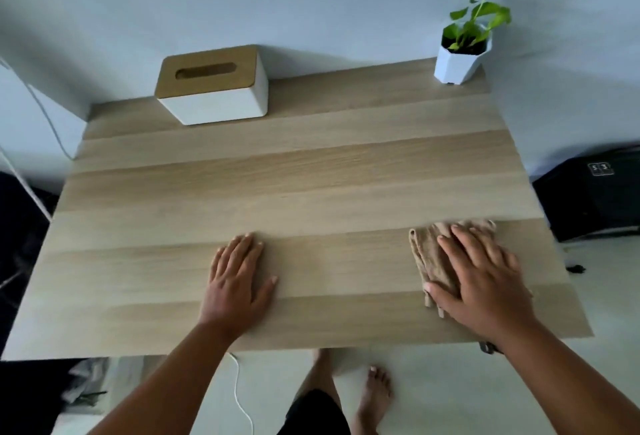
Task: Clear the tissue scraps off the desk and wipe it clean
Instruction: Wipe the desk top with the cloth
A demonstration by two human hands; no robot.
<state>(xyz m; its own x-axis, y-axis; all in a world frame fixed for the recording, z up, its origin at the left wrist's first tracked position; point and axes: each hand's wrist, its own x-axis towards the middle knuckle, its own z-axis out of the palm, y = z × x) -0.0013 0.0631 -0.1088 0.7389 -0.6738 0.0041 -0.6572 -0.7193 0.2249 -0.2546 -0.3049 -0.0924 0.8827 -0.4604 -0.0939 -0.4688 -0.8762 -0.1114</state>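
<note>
Right hand: the right hand point(485, 282) lies flat on a beige cloth point(433, 254), fingers point(460, 244) straight and spread, pressing it down near the front right of the surface point(311, 175).
Left hand: the left hand point(239, 279) rests palm down on bare wood near the front middle, fingers straight and close together, holding nothing.
Cloth: crumpled, partly covered by the right hand, well apart from the left.
Tissue box point(211, 85): white with a wooden lid, at the back left.
Potted plant point(460, 54): white pot, back right corner.
Floor: bare feet point(375, 396) and a white cable point(239, 389) below the front edge.
</note>
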